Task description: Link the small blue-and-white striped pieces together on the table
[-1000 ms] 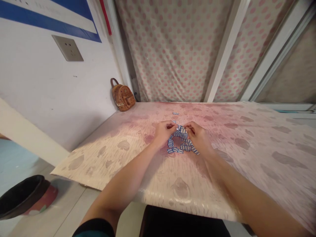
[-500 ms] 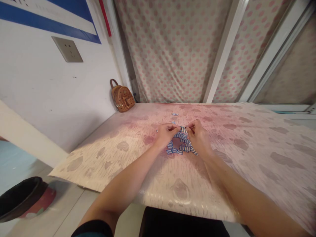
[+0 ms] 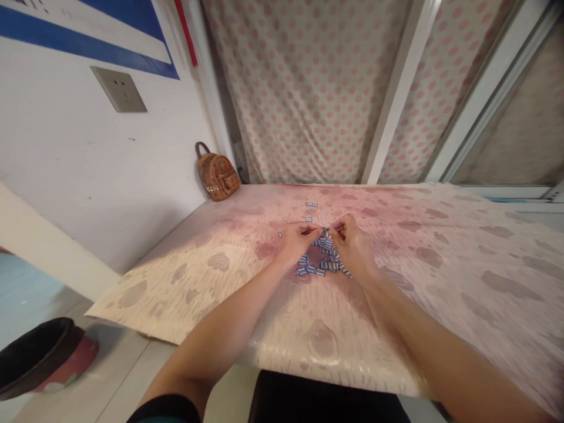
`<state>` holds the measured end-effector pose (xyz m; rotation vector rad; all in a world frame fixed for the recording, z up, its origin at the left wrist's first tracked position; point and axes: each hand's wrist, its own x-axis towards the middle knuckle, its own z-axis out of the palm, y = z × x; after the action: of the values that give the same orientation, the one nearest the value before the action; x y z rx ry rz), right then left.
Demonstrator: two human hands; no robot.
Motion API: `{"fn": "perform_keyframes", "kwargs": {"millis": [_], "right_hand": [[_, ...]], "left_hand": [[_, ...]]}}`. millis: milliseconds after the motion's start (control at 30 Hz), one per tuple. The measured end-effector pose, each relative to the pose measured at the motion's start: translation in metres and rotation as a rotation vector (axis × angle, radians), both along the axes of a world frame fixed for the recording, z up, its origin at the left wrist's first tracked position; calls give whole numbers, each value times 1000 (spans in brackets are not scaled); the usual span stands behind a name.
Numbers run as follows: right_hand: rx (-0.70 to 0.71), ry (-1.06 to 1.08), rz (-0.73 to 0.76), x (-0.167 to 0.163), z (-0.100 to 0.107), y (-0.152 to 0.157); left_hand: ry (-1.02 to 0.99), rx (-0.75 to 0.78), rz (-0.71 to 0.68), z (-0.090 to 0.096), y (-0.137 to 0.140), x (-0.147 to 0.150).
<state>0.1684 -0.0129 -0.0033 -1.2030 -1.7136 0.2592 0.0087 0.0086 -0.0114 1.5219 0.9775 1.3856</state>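
Observation:
My left hand and my right hand meet over the middle of the table, fingers pinched and fingertips almost touching. Between them shows a small blue-and-white striped piece, mostly covered by the fingertips. Just below and around my hands lie several more blue-and-white striped pieces in a loose ring, some overlapping. My right hand hides part of that group. Farther back sit a separate striped piece and another, close beyond my left hand.
A patterned cloth covers the table. At its back left corner a small brown backpack leans by the wall. A dark-lined bin stands on the floor at left. Behind the table hangs a dotted curtain.
My right hand has shifted slightly left toward my left hand, and less of the striped piece between the fingertips shows. The loose pieces on the table lie as before.

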Motion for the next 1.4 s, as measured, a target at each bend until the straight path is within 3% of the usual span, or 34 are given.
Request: {"fn": "perform_keyframes", "kwargs": {"millis": [333, 600, 733, 833, 1067, 1400], "right_hand": [[146, -281, 62, 13, -2, 10], [172, -277, 84, 12, 1, 8], [119, -151, 49, 19, 1, 14], [99, -89, -112, 34, -1, 27], [-256, -332, -323, 55, -20, 48], [-421, -452, -362, 55, -28, 50]], "left_hand": [[-24, -31, 84, 13, 0, -7], [-32, -37, 62, 10, 1, -7], [-5, -40, 132, 13, 3, -10], [26, -24, 234, 17, 7, -18], [5, 7, 338, 18, 18, -35], [9, 47, 339, 16, 20, -36]]}}
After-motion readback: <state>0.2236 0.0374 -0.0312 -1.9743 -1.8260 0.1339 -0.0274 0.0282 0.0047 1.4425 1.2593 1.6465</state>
